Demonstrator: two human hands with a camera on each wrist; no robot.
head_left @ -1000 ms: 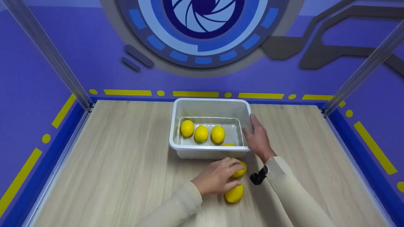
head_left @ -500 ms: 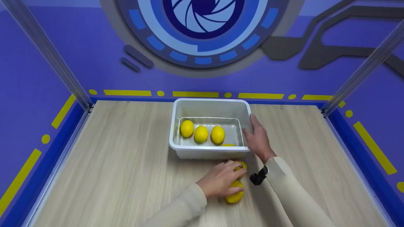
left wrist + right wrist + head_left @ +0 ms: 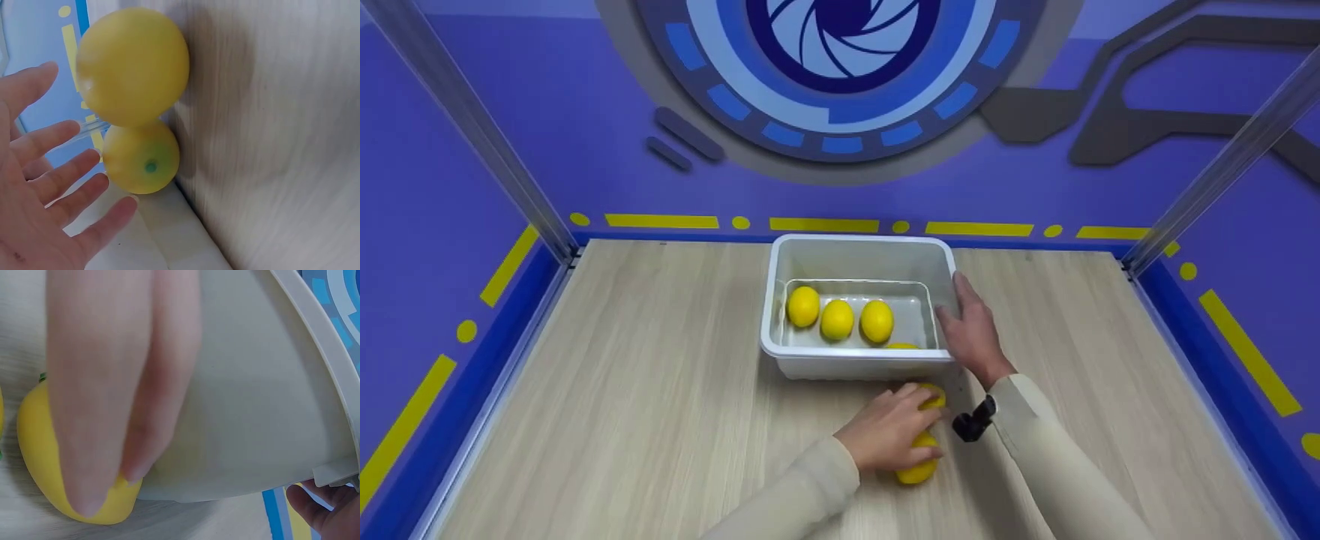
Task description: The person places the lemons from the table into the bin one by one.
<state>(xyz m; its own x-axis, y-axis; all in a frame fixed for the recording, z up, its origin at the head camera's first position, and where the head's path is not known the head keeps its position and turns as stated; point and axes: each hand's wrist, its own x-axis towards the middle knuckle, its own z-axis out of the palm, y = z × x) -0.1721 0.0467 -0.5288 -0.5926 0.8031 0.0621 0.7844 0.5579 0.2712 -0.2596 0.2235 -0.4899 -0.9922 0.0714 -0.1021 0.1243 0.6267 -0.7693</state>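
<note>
My left hand reaches over two yellow lemons in front of the bin. The nearer lemon and farther lemon lie on the table, partly covered by its fingers. In the left wrist view its fingers are spread beside a large lemon and a smaller-looking one with a green tip. My right hand holds the right wall of the white bin, thumb inside the rim and fingers outside. The right wrist view shows blurred left-hand fingers overlapping a lemon with a green stem.
Inside the bin lie a left lemon, a middle lemon and a right lemon, with another mostly hidden behind the front rim. The wooden table is bounded by blue printed walls and metal posts.
My left hand has shifted slightly right, its fingers covering more of both table lemons. The right hand and the bin have kept their places.
</note>
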